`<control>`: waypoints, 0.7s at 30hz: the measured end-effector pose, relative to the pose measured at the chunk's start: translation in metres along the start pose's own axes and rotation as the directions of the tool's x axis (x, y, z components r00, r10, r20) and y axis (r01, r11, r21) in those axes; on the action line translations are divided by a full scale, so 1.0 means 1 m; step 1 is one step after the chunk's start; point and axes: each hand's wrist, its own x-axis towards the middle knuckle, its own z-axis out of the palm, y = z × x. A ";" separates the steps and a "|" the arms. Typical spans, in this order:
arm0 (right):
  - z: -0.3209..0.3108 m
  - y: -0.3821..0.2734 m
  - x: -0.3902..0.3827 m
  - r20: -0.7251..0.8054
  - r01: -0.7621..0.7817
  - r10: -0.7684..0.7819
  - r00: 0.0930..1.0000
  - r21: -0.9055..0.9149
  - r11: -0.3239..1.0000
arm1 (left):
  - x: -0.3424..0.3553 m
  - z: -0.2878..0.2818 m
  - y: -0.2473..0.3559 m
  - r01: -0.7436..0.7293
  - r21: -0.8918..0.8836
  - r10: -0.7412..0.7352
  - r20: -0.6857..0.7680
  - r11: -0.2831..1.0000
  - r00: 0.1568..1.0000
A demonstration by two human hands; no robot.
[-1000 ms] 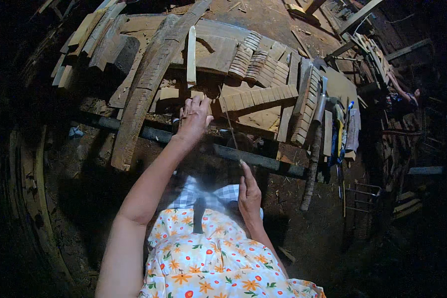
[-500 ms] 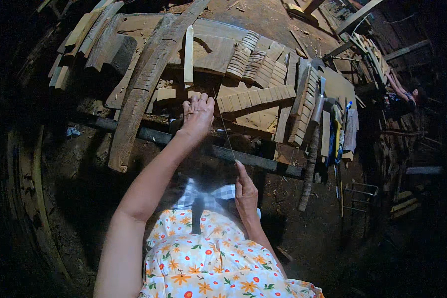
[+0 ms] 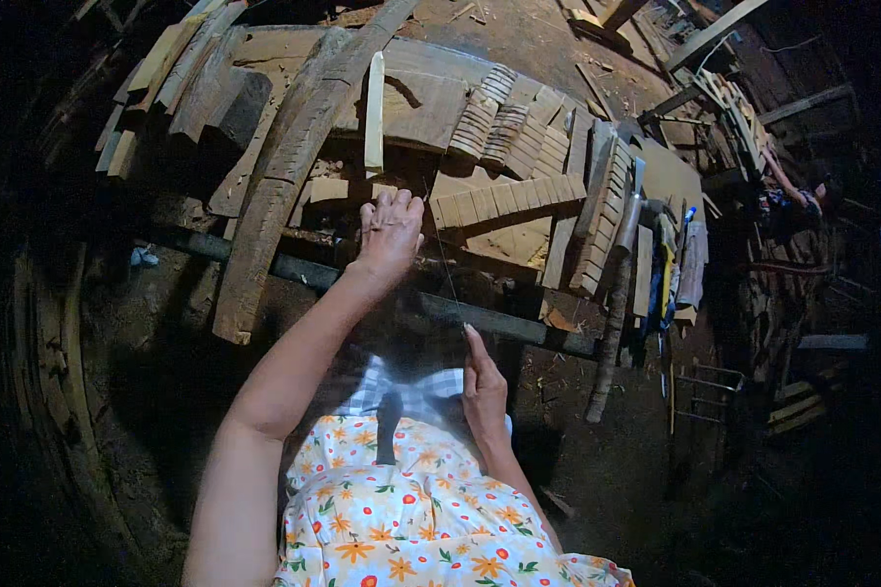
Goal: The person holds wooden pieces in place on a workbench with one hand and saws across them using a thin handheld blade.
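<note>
My left hand presses with curled fingers on a small pale wood block at the near side of the bench; the hand covers most of the block. My right hand, lower and to the right, is closed round the handle of a handsaw. Its long thin blade is edge-on, slanting away from me just right of my left hand. Its handle and teeth cannot be made out. Right of the blade lies a wood strip with evenly spaced cuts across it.
A long notched beam crosses the bench at left, beside an upright pale stick. More cut blocks lie farther back. At right hang a hammer-like tool and a yellow-and-blue tool. Another person is at far right.
My right hand has drawn slightly down toward me with the saw. My left hand stays on the block. The other person at far right has shifted posture.
</note>
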 end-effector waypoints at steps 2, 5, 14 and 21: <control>-0.002 0.000 -0.004 0.060 -0.095 0.096 0.994 -0.018 0.995 | 0.000 -0.002 0.000 0.007 0.022 -0.006 -0.023 1.000 1.000; 0.006 -0.002 0.021 -0.012 0.018 -0.018 1.000 0.013 1.000 | -0.001 0.001 -0.002 -0.002 0.033 0.003 -0.037 0.999 0.999; 0.014 0.007 0.025 -0.041 0.102 -0.102 0.994 0.007 0.995 | -0.002 -0.007 0.004 0.045 0.014 -0.046 0.035 0.999 0.998; 0.010 -0.001 0.019 0.006 -0.013 0.012 1.000 0.035 0.999 | -0.003 -0.004 -0.001 0.001 0.056 -0.001 -0.017 0.998 1.000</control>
